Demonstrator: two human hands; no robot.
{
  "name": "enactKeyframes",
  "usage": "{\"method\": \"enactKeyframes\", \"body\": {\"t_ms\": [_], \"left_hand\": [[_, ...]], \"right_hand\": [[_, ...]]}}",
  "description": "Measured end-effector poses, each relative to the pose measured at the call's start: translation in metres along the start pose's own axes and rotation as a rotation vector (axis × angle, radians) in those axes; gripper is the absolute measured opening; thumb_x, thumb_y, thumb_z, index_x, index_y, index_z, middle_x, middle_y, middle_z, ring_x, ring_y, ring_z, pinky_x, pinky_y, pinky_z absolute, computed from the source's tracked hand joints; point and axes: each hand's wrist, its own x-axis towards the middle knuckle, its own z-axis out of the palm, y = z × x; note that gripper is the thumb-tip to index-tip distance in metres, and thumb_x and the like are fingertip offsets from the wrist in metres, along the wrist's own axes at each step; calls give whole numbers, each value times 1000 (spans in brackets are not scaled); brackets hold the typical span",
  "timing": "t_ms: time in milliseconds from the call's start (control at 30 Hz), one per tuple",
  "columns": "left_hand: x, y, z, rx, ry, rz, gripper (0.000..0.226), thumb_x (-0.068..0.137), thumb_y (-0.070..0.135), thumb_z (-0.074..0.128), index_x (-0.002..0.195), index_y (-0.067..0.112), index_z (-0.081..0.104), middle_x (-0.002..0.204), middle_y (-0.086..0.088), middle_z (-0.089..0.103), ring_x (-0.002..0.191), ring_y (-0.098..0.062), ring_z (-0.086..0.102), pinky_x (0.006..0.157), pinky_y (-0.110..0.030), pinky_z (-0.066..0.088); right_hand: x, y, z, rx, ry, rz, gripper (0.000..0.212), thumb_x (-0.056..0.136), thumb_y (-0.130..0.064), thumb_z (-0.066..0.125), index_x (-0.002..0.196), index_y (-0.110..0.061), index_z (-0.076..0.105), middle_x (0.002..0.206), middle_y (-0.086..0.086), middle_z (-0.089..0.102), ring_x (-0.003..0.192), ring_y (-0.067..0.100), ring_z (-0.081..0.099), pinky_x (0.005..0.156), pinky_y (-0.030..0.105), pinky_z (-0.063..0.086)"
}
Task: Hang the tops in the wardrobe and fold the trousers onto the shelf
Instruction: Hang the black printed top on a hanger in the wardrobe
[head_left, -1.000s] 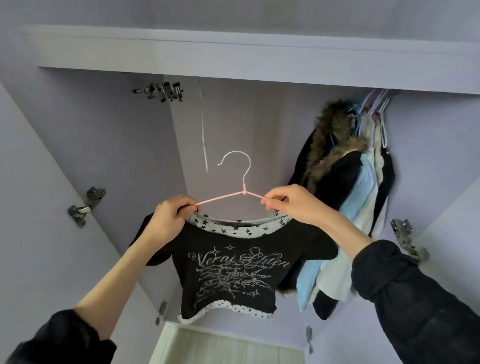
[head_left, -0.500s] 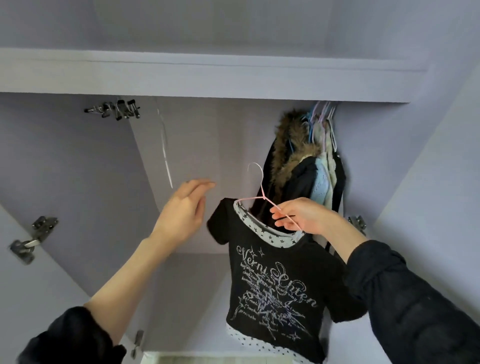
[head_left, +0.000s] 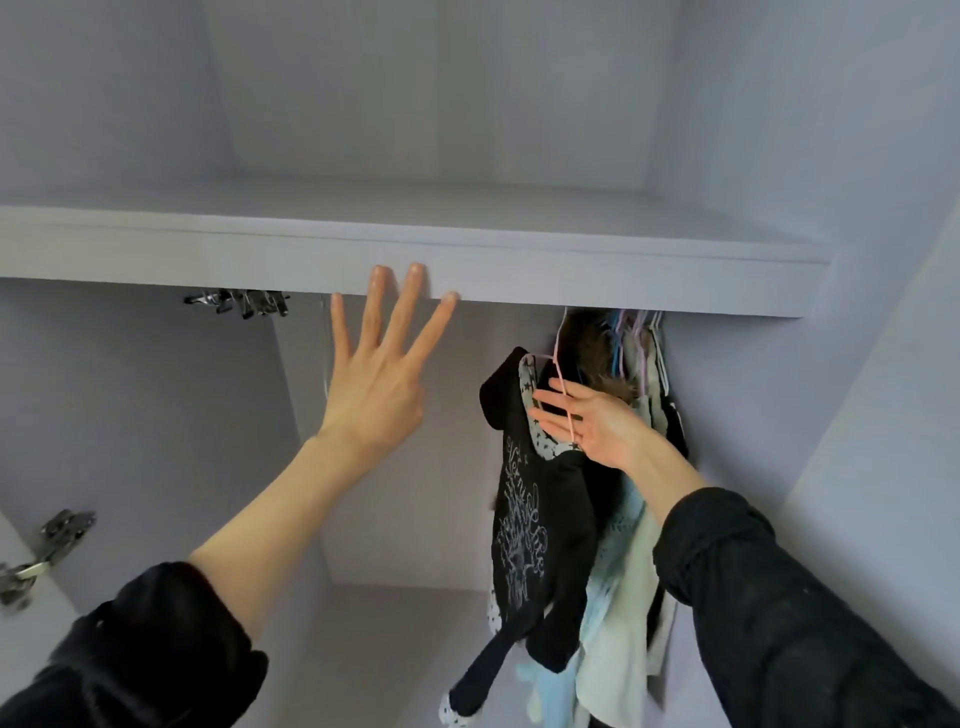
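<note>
Inside a pale lilac wardrobe (head_left: 156, 415) with smooth flat panels, a long lilac shelf board (head_left: 519, 270) runs across the upper part of the view. The left hand (head_left: 376, 382) is raised in front of that board with all its fingers straight and fanned apart, holding nothing; the tips of its middle fingers lie over the board's front edge, though whether they touch it cannot be told.

The black short-sleeved top with pale script lettering and a white star-printed collar (head_left: 530, 519) hangs on a thin pink wire hanger (head_left: 558, 364), turned almost edge-on to the camera. The hanger's hook rises to the underside of the shelf, where its seat is hidden. The right hand (head_left: 592, 423) is at the top's collar with its palm toward the camera and its fingers loosely straight, and one arm of the pink hanger crosses in front of the fingers; they lie against the wire without curling round it.

Just behind and to the right of the black top hangs a tight group of other garments (head_left: 623, 545): a dark coat with a brown fur trim, a light blue knit piece and a pale mint one, on pastel hangers. Both forearms are bare up to dark pushed-up sleeves (head_left: 779, 623). Metal hinges (head_left: 47, 545) sit on the left wall, and a further cluster of metal fittings (head_left: 239, 303) is fixed under the shelf.
</note>
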Motion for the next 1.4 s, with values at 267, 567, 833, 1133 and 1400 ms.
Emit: {"method": "enactKeyframes", "body": {"t_ms": [267, 567, 833, 1133, 1400], "left_hand": [[4, -14, 16, 85, 52, 76, 107, 61, -7, 63, 150, 23, 12, 156, -11, 8, 141, -42, 6, 104, -69, 6], [3, -14, 22, 105, 70, 78, 112, 59, -5, 62, 149, 26, 4, 156, -7, -3, 141, -41, 1, 105, -68, 3], [3, -13, 25, 118, 75, 57, 111, 60, -3, 56, 150, 29, 0, 155, -6, -4, 141, -40, 0, 106, -69, 6], [2, -9, 10, 128, -68, 32, 113, 59, 1, 59, 151, 28, -1, 158, -7, 2, 143, -39, 2, 109, -67, 10], [-45, 6, -27, -235, -316, -207, 86, 81, -1, 47, 151, 26, 7, 159, -8, 2, 146, -32, -3, 117, -49, 10]], "right_hand": [[48, -35, -4, 93, 56, -111, 45, 100, 1, 34, 144, -9, 32, 121, 11, 55, 89, 22, 64, 65, 25, 59], [82, -47, -25, 115, 204, -97, 42, 101, 0, 30, 143, -6, 33, 140, 17, 47, 101, 31, 61, 83, 34, 48], [82, -55, -40, 44, 414, -45, 39, 104, -14, 30, 142, -9, 34, 138, 14, 49, 123, 32, 52, 90, 38, 45], [73, -51, -34, -282, 565, -24, 35, 104, -10, 26, 129, -8, 50, 117, 10, 55, 113, 11, 58, 95, 24, 45], [1, 11, 14, -1103, 532, -403, 42, 96, -3, 40, 137, -3, 46, 143, 16, 42, 130, 30, 43, 104, 33, 35]]}}
